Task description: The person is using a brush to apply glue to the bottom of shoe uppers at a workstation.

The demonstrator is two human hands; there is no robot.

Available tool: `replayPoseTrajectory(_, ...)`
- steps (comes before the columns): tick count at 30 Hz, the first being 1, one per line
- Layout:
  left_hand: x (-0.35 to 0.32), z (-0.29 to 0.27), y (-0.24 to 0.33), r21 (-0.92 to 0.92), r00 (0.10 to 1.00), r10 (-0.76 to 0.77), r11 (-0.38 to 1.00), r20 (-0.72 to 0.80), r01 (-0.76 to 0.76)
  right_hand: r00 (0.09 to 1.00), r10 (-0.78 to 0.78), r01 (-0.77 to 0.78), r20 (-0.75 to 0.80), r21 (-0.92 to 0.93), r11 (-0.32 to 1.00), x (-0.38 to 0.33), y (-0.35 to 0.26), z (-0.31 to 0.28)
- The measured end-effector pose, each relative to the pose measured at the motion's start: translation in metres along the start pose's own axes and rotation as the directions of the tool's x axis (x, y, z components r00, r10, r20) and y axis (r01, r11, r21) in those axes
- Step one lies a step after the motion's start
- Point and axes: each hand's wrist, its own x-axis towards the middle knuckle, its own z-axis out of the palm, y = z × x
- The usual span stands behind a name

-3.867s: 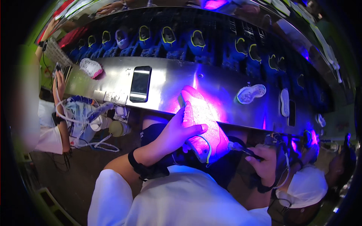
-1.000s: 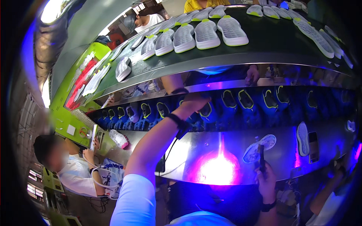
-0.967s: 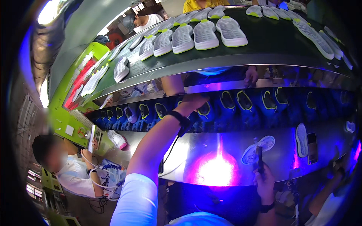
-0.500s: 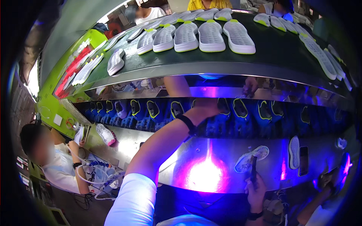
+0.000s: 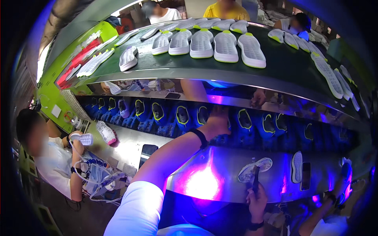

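My left arm reaches across to a row of dark blue shoe uppers (image 5: 182,116) with lime-edged openings. In that row my left hand (image 5: 217,121) is closed over one upper, hiding most of it; its fingers are partly hidden. Near the front edge of the metal bench, my right hand (image 5: 256,200) is wrapped round a dark brush-like tool (image 5: 256,179), held upright. The tool's tip overlaps a whitish, clear-looking sole-shaped piece (image 5: 263,165) lying on the bench; whether they touch, I cannot tell. A pale sole (image 5: 297,167) lies to the right of it.
Beyond the uppers, a green belt (image 5: 165,70) carries several white soles (image 5: 225,46). Phones (image 5: 305,176) lie on the bench, one right, one left (image 5: 148,152). At left, a co-worker's hand holds a sole (image 5: 82,139) near a white shoe (image 5: 106,133). Another person's arm (image 5: 321,210) is at right.
My view has shifted slightly. My left hand has moved onto an upper in the row. The right hand still holds the tool over the whitish piece. The left co-worker has raised a sole.
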Motion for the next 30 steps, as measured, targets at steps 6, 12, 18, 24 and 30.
replayPoseTrajectory(6, 0.029, 0.01, 0.072, 0.049, 0.997, 0.068, 0.996, 0.033, -0.069, 0.999, 0.006, -0.002, -0.042, 0.083, 0.997, -0.001, 0.006, 0.002)
replayPoseTrajectory(12, 0.038, 0.051, 0.059, -0.016, 0.996, -0.033, 0.999, 0.082, 0.034, 1.0, -0.008, 0.01, -0.018, 0.124, 0.992, 0.0, 0.017, 0.015)
replayPoseTrajectory(18, -0.095, -0.059, 0.088, -0.236, 0.966, 0.197, 0.959, 0.164, -0.155, 0.998, -0.023, 0.034, -0.062, 0.182, 0.983, 0.001, 0.014, 0.016)
replayPoseTrajectory(24, -0.25, -0.107, 0.053, -0.268, 0.778, 0.527, 0.848, 0.341, -0.457, 0.998, -0.052, 0.058, -0.037, 0.187, 0.981, 0.003, 0.008, 0.0)
replayPoseTrajectory(30, -0.265, -0.102, 0.036, -0.24, 0.785, 0.579, 0.812, 0.22, -0.532, 0.995, -0.062, 0.068, -0.077, 0.074, 0.995, -0.019, -0.005, -0.002)
